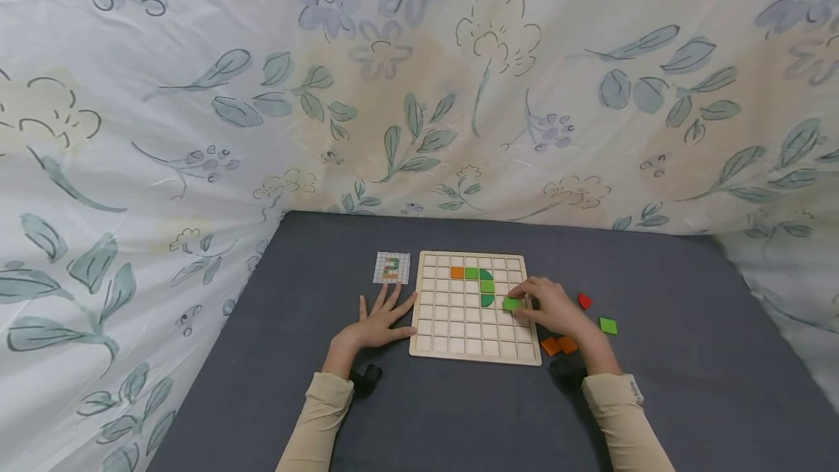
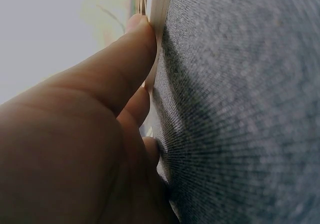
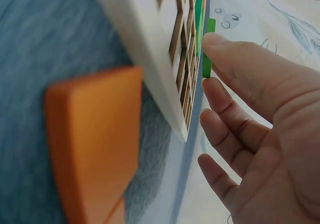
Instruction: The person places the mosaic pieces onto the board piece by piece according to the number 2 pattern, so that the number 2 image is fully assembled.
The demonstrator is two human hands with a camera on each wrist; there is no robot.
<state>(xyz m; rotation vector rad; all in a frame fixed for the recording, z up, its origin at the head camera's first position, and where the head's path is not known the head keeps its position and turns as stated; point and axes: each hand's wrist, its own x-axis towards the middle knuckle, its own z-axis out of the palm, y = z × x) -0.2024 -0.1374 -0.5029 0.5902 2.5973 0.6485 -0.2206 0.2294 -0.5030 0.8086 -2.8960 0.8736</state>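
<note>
The person's right hand (image 1: 549,303) has the thumb and index finger pinched on a bright green tile (image 1: 511,304), holding it over the right-hand part of a wooden grid board (image 1: 452,328). In the right wrist view the tile stands edge-on between those two fingertips, the other fingers bent below it; whether it touches the board I cannot tell.

The left hand (image 1: 376,325) lies spread and grasps nothing, its fingers fairly straight, the thumb tip against the board's left edge. Just beyond its middle fingertips is a small card (image 1: 391,268) printed with a coloured figure on a grid.

To the left of the right fingers, and a little farther from the person, a short run of pieces sits in the board's cells: an orange square (image 1: 457,272), a green square (image 1: 472,273) and a dark green curved piece (image 1: 485,274) in a row, then another green square (image 1: 487,287) and a second curved piece (image 1: 487,300) below the first.

To the right of the right fingers, off the board, a red piece (image 1: 584,301) and a loose green square (image 1: 608,325) lie apart on the dark surface (image 1: 472,410). Nearer the person than those fingers, close by the board's right edge, are two orange pieces (image 1: 566,344). Behind everything, beyond both hands' fingers, hangs a flowered cloth (image 1: 419,64).
</note>
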